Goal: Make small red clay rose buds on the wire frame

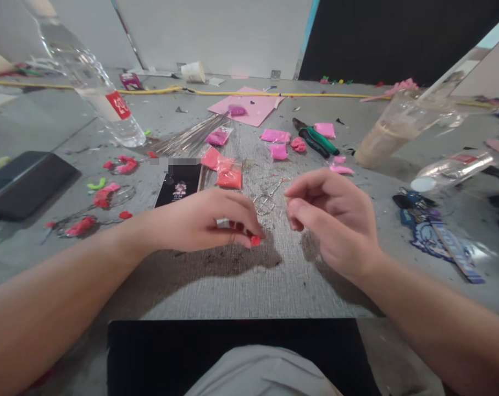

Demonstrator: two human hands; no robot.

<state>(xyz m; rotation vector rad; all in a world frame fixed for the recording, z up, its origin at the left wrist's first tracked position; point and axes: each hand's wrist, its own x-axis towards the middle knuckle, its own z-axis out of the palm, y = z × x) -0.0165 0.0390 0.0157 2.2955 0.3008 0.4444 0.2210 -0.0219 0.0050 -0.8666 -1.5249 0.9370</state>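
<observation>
just below the middle of the frame, the left hand [212,217] pinches a small red piece [255,241] between thumb and fingertips. right of centre, the right hand [334,220] is loosely curled; whether it holds anything, i cannot tell. the piece looks light and soft, likely easy to dent, so a gentle fingertip hold at its edges should suit.

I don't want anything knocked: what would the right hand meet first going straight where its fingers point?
The right hand would likely meet the scissors first; if it passes above (depth is unclear), the left hand.
</observation>
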